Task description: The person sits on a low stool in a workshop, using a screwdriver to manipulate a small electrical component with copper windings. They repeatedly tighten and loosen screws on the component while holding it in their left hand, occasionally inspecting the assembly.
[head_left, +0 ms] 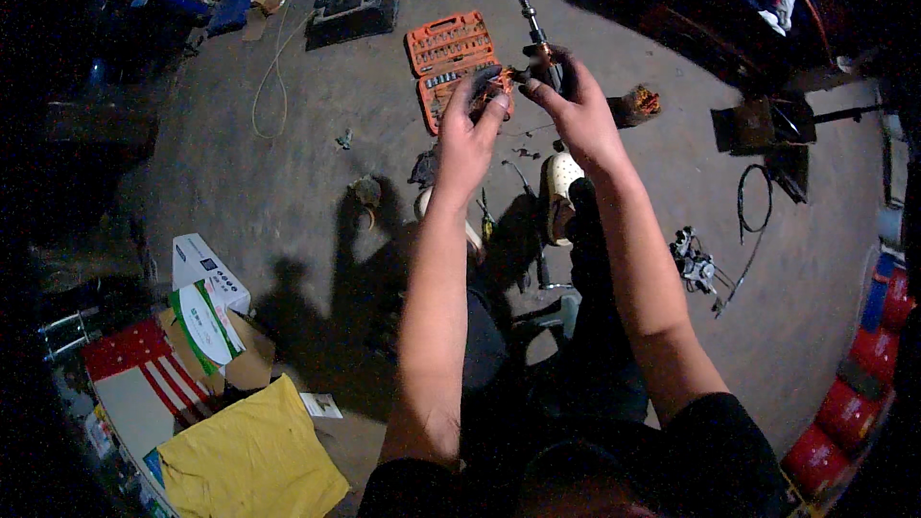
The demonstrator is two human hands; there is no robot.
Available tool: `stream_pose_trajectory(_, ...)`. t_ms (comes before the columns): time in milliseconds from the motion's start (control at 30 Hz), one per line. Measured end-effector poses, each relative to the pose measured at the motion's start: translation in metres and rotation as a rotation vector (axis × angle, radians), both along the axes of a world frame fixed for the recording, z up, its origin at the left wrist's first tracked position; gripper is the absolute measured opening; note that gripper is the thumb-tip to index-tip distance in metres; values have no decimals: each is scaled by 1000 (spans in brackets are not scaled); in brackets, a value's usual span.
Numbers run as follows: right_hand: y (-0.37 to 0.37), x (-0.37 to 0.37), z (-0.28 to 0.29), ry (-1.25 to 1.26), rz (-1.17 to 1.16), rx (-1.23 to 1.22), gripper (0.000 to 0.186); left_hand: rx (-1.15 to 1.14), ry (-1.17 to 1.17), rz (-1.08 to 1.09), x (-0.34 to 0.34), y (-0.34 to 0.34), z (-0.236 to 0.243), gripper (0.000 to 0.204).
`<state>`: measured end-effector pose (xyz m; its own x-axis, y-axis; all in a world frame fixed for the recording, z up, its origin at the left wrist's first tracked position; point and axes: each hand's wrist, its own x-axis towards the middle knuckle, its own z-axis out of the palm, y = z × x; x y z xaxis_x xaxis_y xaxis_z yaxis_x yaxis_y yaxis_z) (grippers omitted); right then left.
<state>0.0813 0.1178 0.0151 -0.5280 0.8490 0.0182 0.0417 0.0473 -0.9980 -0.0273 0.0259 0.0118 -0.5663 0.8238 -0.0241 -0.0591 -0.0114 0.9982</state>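
Near the top centre my right hand (576, 101) is closed around a metal shaft (524, 8) with a ridged upper end, tilted up and to the left. To its left, my left hand (470, 110) has its fingers and thumb curled toward each other. What lies between them is small and blends with the orange behind, so I cannot make it out. Just beyond the left hand an orange socket set case (448, 43) lies unfolded on the floor, partly covered by that hand. A dark cylinder with copper-coloured windings (641, 104) rests right of my right wrist.
A black battery (353, 8) stands at the upper left. A metal part with a cable (698, 259) and a coiled black cable (755, 201) lie at the right. Boxes (206, 273) and a yellow sheet (254, 456) fill the lower left. Red containers (849, 412) line the lower right.
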Motion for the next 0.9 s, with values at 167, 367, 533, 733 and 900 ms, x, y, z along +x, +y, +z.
stream_pose_trajectory(167, -2, -3, 3, -42, -65, 71, 37, 52, -138, 66, -5, 1, -8, 32)
stream_pose_trajectory(367, 1, -7, -2, -105, -13, 264, 33, -76, 309, 184, -11, -1, -21, 33)
stream_pose_trajectory(533, -11, -9, 8, -107, 58, 235, 34, 43, 616, 368, 1, 0, -6, 34)
stream_pose_trajectory(733, -18, -18, -3, -42, 124, 310, 37, 146, 401, 360, 6, 15, -17, 23)
stream_pose_trajectory(900, -21, -16, 3, 110, 192, -265, 38, 122, 73, 297, 2, 13, -5, 19)
